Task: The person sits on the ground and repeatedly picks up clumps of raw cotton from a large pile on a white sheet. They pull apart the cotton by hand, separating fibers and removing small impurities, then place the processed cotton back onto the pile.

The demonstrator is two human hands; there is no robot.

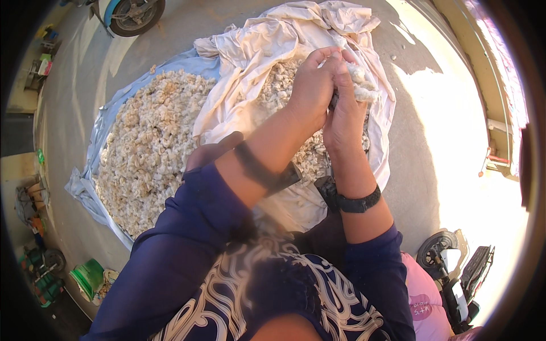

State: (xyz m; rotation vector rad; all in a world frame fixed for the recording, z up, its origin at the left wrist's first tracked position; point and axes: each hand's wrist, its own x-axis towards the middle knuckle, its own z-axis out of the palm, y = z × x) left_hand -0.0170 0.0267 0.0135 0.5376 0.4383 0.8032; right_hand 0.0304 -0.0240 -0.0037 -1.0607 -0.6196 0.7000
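My left hand (pixel 313 81) and my right hand (pixel 345 113) are pressed together above a pale, crumpled cloth (pixel 264 38). Between their fingers is a tuft of raw cotton (pixel 362 85), its white fluff sticking out on the right side and a wisp showing above the fingertips. The fingers partly cover one another and hide some of the tuft. Beneath the hands lies a heap of raw cotton (pixel 277 87) on the pale cloth. To the left, a larger heap of raw cotton (pixel 149 136) spreads over a light blue cloth (pixel 96 170). Each wrist wears a dark strap.
A motorcycle wheel (pixel 136 17) stands on the concrete floor (pixel 409 140) at the far left. At lower left is a green bucket (pixel 87 277). A pink padded item (pixel 426 294) and a small wheeled vehicle (pixel 452 277) are at lower right. Strong sunlight falls on the right side.
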